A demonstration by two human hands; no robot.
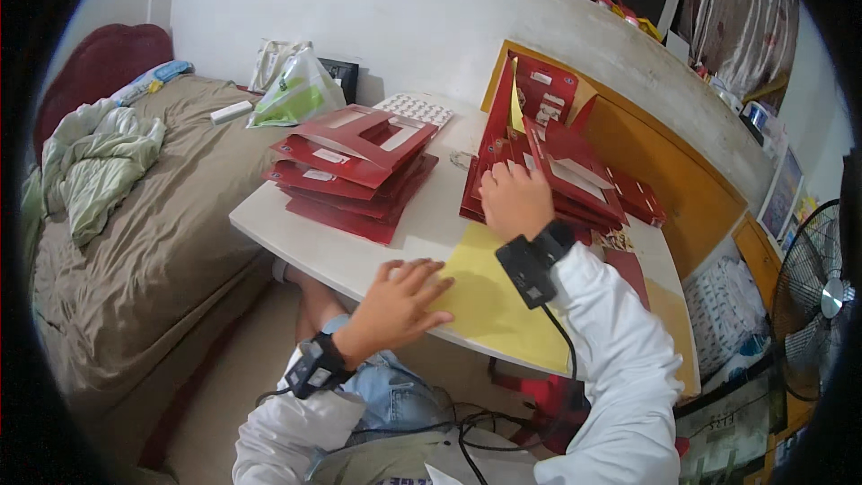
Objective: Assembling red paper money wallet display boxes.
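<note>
My left hand (400, 304) is over the near edge of the white table, fingers spread and holding nothing. A yellow sheet (503, 301) lies flat on the table just right of it. My right hand (518, 200) is at the near side of a pile of folded red cardboard (579, 187), its fingers curled against one red piece. Their tips are partly hidden. Left of it, a stack of flat red cardboard pieces (350, 189) with cut-out windows sits on the table. More red cardboard (540, 81) leans upright behind the pile.
The white table (422, 256) stands beside a bed (180, 207). A plastic bag (301, 90) and a small white box (232, 111) are on the bed. A white tray-like sheet (417, 110) lies at the table's back. A fan (822, 296) stands at the right. Dark cables (467, 431) cross my lap.
</note>
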